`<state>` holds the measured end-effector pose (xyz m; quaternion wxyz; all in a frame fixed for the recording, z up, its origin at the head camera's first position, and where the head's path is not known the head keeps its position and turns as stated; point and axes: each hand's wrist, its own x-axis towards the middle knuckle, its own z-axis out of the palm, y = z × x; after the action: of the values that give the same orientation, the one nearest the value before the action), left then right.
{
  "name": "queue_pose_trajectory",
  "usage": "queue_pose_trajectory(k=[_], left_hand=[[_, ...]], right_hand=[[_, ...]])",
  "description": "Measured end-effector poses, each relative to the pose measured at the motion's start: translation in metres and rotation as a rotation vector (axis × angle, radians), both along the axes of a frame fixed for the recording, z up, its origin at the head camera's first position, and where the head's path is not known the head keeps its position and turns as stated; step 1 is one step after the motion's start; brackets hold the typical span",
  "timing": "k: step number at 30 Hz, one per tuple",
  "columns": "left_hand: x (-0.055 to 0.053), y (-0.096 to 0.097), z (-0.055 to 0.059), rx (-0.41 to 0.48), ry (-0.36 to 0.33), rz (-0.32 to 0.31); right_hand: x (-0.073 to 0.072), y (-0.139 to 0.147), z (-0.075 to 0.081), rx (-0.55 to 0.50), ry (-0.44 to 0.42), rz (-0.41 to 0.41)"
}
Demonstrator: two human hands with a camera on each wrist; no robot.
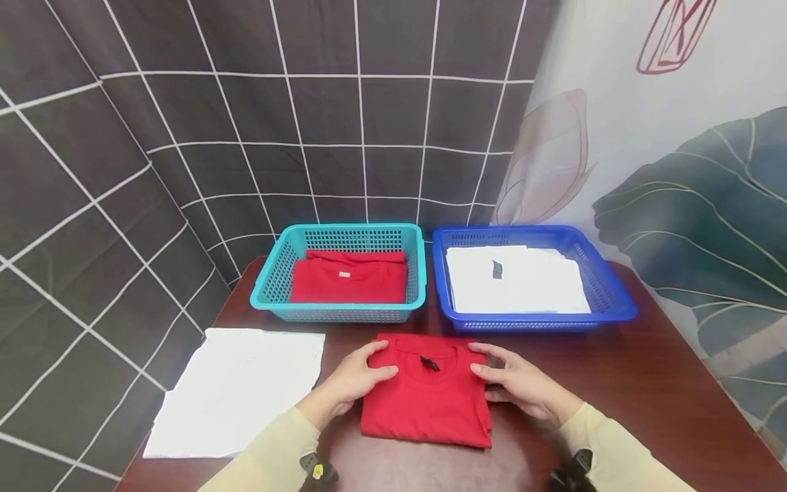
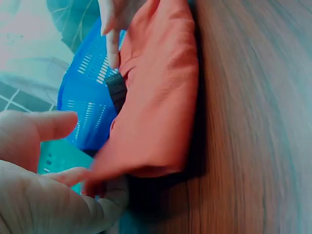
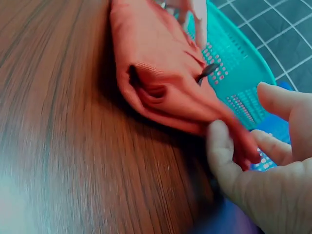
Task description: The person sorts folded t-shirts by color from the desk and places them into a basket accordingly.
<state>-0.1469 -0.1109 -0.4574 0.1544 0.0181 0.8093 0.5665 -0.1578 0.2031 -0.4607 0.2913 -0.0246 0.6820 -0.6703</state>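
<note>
A folded red T-shirt [image 1: 424,410] with a dark neck label lies on the brown table in the head view. My left hand [image 1: 353,379] grips its left edge; in the left wrist view a finger [image 2: 114,195] reaches beneath the cloth corner. At the right edge my right hand [image 1: 522,383] holds the shirt, with its lower fingers at the side of the fold. The right wrist view shows the layered red cloth [image 3: 161,97] between those fingers, the thumb raised off it. Some fingertips are hidden by the cloth.
Behind the shirt stand a turquoise basket [image 1: 338,314] with folded red shirts [image 1: 350,280] and a blue basket [image 1: 522,324] with folded white shirts [image 1: 522,283]. A white cloth [image 1: 240,389] lies at the left of the table. Curtains hang behind.
</note>
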Motion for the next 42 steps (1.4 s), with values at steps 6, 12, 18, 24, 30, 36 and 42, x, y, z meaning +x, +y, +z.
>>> queue_pose_trajectory(k=[6,12,18,24,30,36,42], left_hand=[[-0.002,0.006,-0.004,0.155,-0.086,-0.02],[-0.001,0.009,-0.005,0.075,-0.038,-0.071],[-0.003,0.004,-0.012,0.1,-0.046,-0.096],[-0.005,0.0,-0.016,0.093,-0.022,-0.099],[-0.003,-0.003,-0.017,0.162,-0.043,-0.111],[0.001,-0.002,-0.015,0.408,-0.118,-0.127],[0.007,-0.003,-0.003,0.523,-0.126,-0.142]], right_hand=[[-0.001,-0.009,-0.003,0.021,0.072,0.069],[-0.001,-0.012,-0.011,0.049,0.2,0.029],[-0.001,-0.006,-0.021,0.031,0.192,0.012],[0.0,-0.003,-0.023,-0.032,0.164,0.028],[0.007,0.0,-0.016,-0.035,0.137,0.025],[0.013,0.006,-0.006,-0.064,0.135,0.028],[0.024,0.01,0.007,-0.081,0.163,0.039]])
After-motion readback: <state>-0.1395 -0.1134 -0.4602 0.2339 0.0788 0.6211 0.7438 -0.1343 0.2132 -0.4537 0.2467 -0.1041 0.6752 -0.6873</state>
